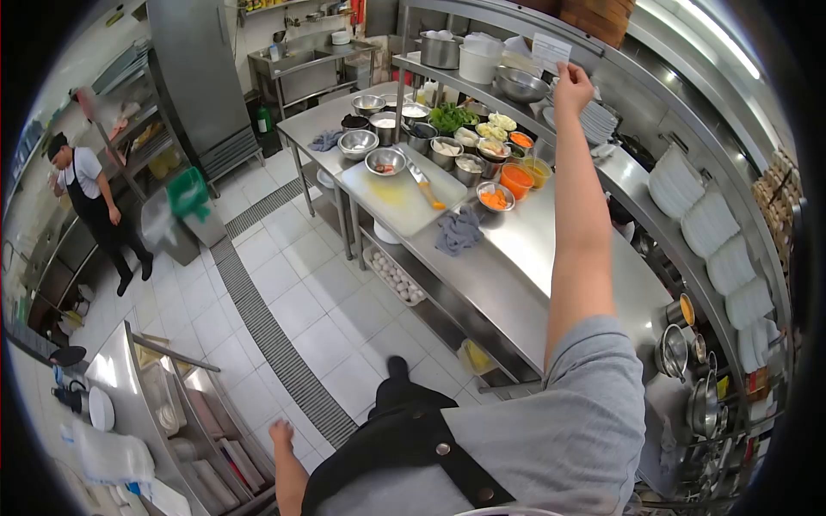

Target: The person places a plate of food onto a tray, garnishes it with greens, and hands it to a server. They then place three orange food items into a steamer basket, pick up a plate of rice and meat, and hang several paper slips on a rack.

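Note:
My right hand point(574, 89) is raised at the upper shelf, its fingers pinching the lower right corner of a white paper slip point(551, 53). Beside the slip, a metal bowl point(520, 84) and a white tub point(478, 64) stand on the shelf, with stacked plates point(597, 123) to the right. Low at the left of my body hangs my left hand point(281, 433), nearest to the floor and the lower left shelf unit; its fingers are small and blurred. On the counter, a knife point(421, 182) with a yellow handle lies on a white cutting board point(403, 202), beside a metal bowl point(385, 162).
Bowls of orange sauce point(517, 180), carrots point(494, 198) and greens point(453, 118) crowd the steel counter point(490, 258), near a grey cloth point(459, 230). Another person point(84, 189) stands at the far left, near a green-lined bin point(187, 193). A floor drain point(271, 340) crosses the tiles.

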`<state>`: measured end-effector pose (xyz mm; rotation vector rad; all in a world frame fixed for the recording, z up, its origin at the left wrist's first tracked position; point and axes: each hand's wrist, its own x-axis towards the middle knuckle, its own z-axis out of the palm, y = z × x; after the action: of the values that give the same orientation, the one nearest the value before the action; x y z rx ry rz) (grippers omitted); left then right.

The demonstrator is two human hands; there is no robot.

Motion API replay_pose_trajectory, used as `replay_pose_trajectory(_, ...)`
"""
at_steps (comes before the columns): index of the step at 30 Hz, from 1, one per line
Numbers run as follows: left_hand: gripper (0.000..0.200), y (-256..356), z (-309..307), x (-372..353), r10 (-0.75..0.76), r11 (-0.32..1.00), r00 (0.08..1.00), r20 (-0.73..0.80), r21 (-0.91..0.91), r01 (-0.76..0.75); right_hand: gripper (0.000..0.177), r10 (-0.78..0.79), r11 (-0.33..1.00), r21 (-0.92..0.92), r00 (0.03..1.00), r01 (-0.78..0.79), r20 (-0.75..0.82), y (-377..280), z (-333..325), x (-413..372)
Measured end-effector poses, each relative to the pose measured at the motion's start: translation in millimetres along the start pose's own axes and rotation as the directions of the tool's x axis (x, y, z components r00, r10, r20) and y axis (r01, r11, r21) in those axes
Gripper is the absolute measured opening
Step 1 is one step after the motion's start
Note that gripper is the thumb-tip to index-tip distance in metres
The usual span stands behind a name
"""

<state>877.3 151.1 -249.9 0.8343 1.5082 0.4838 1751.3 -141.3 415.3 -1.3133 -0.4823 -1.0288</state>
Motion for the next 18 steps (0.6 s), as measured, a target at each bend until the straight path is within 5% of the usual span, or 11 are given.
replay_pose_trajectory(2, 0.024, 76, 59, 28, 0.315, 0.942, 0.942, 0.113, 0.083, -0.325, 0.017, 0.009, 0.999, -0.043, 0.997, -0.012, -0.078, 9, 23, 15)
replay_pose_trajectory(4, 0.027, 157, 112, -8, 0.434, 0.875, 0.872, 0.227, 0.124, -0.468, 0.019, 0.126, 0.990, 0.075, 0.988, -0.119, -0.092, 35, 42, 29)
replay_pose_trajectory(7, 0.029, 167, 149, 31, 0.558, 0.730, 0.765, 0.320, 0.250, -0.637, 0.021, 0.271, 0.951, 0.187, 0.955, -0.246, -0.123, 62, 68, 42)
replay_pose_trajectory(8, 0.030, 154, 159, 30, 0.494, 0.840, 0.812, 0.310, 0.069, -0.538, 0.022, 0.311, 0.937, 0.209, 0.940, -0.280, -0.136, 66, 69, 43)
replay_pose_trajectory(11, 0.029, 89, 158, 58, 0.199, 0.921, 0.918, 0.342, 0.256, -0.295, 0.025, 0.343, 0.924, 0.227, 0.928, -0.306, -0.145, 73, 67, 39)
replay_pose_trajectory(15, 0.028, 66, 172, 47, -0.042, 0.746, 0.901, 0.431, 0.613, -0.258, 0.027, 0.234, 0.958, 0.208, 0.959, -0.198, -0.161, 60, 63, 33)
replay_pose_trajectory(18, 0.028, 81, 176, 55, -0.108, 0.628, 0.884, 0.454, 0.721, -0.294, 0.028, 0.112, 0.982, 0.171, 0.979, -0.082, -0.173, 61, 64, 30)
